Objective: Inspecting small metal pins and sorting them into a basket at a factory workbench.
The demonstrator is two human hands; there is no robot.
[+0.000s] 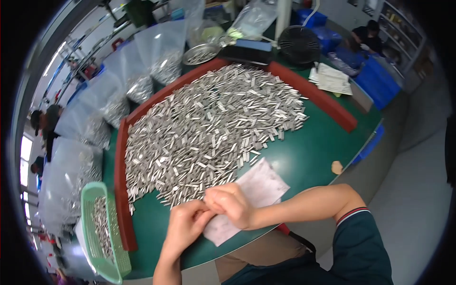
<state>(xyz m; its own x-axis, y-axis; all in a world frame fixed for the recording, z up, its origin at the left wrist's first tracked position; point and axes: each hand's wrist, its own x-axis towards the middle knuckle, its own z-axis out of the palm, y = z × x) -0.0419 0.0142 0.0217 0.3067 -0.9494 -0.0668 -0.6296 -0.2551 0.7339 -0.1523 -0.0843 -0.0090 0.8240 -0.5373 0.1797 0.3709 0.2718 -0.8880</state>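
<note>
My left hand point(186, 222) and my right hand point(230, 203) meet at the near edge of a large heap of small flat metal pieces point(213, 128). Both hands are closed, fingertips pinched together and touching each other. Whatever lies between the fingers is hidden or too small to make out. Beneath and beside them a stained whitish cloth point(264, 183) lies on the green tabletop point(304, 156), partly covered by my hands and right wrist.
Red-brown rails point(124, 190) border the heap. A green basket point(85, 209) of metal pieces stands at left, near clear plastic bags point(166, 52) of parts. At the back are a round metal dish point(201, 53), a black fan point(299, 45) and papers point(333, 78). Other people work farther off.
</note>
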